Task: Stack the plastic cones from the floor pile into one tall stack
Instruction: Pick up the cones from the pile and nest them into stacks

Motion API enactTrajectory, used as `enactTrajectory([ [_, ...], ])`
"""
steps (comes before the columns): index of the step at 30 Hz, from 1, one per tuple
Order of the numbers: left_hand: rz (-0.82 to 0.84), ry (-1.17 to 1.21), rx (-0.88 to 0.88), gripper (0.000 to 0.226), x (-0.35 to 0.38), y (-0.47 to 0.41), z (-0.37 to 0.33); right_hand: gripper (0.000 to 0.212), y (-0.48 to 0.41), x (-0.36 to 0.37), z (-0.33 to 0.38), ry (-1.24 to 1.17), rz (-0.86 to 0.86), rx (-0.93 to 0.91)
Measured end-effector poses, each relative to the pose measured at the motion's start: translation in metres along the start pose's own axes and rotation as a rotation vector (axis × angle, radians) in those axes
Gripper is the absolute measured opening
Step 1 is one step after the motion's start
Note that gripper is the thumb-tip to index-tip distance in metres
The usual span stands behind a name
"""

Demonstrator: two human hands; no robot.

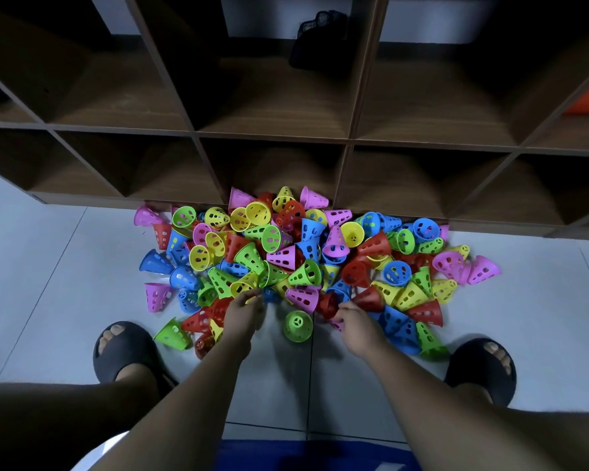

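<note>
Plastic cones (303, 253) — left hand (244, 312), right hand (354, 322) stretched down.

Jumbled multicolored perforated cones (300, 253), floor-piled

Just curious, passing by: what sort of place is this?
Likely an indoor storeroom or playroom: a wooden cubby shelf, a pale tiled floor, and a pile of coloured plastic cones on it.

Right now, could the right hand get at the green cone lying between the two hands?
Probably yes. The green cone lies uncovered on the floor at the pile's near edge, just beside the right hand, with nothing between them.
</note>
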State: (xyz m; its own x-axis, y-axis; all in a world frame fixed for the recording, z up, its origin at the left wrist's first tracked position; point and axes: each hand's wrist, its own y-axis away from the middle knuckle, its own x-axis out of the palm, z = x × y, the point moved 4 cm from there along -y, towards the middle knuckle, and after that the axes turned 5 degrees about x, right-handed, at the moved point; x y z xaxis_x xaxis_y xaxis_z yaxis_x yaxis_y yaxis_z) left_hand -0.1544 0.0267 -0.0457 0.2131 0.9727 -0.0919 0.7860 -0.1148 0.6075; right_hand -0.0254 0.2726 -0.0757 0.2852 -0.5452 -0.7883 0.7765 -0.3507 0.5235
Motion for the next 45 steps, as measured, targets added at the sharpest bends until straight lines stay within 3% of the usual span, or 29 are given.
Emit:
enactTrajectory([
  [4, 0.054, -0.058, 0.005, 0.030, 0.003, -0.004, 0.000, 0.034, 0.003, -0.006, 0.003, 0.141, -0.043, -0.023],
  [7, -0.041, -0.191, 0.046, 0.034, 0.002, -0.005, -0.002, 0.035, 0.007, -0.016, 0.007, 0.204, -0.115, -0.022],
  [13, -0.218, -0.347, 0.144, 0.024, -0.007, 0.008, -0.020, 0.033, 0.017, -0.032, 0.017, 0.084, -0.206, 0.006],
  [17, -0.259, -0.209, 0.157, 0.012, -0.010, 0.019, -0.025, 0.037, 0.021, -0.041, 0.016, -0.059, -0.288, 0.063],
  [21, -0.237, -0.031, 0.175, 0.015, -0.004, 0.037, -0.028, 0.026, 0.027, -0.046, 0.010, -0.183, -0.331, 0.128],
  [26, -0.111, 0.090, 0.181, 0.025, 0.016, 0.057, -0.029, 0.031, 0.037, -0.053, 0.001, -0.308, -0.360, 0.219],
  [30, -0.075, 0.180, 0.051, 0.016, 0.027, 0.062, -0.015, 0.020, 0.047, -0.070, 0.004, -0.423, -0.482, 0.220],
  [33, -0.035, 0.200, -0.036, 0.012, 0.031, 0.060, 0.002, 0.014, 0.049, -0.080, 0.009, -0.655, -0.548, 0.262],
  [35, -0.027, 0.195, -0.065, 0.012, 0.033, 0.060, 0.011, 0.014, 0.051, -0.080, 0.013, -0.970, -0.488, 0.338],
  [38, -0.024, 0.185, -0.086, 0.011, 0.034, 0.059, 0.020, 0.008, 0.057, -0.068, 0.032, -1.444, -0.219, 0.397],
  [41, -0.045, 0.120, -0.097, 0.015, 0.031, 0.054, 0.031, 0.008, 0.059, -0.053, 0.048, -1.609, -0.024, 0.409],
  [45, -0.068, 0.058, -0.095, 0.017, 0.022, 0.049, 0.039, 0.013, 0.057, -0.041, 0.061, -1.750, 0.085, 0.416],
])
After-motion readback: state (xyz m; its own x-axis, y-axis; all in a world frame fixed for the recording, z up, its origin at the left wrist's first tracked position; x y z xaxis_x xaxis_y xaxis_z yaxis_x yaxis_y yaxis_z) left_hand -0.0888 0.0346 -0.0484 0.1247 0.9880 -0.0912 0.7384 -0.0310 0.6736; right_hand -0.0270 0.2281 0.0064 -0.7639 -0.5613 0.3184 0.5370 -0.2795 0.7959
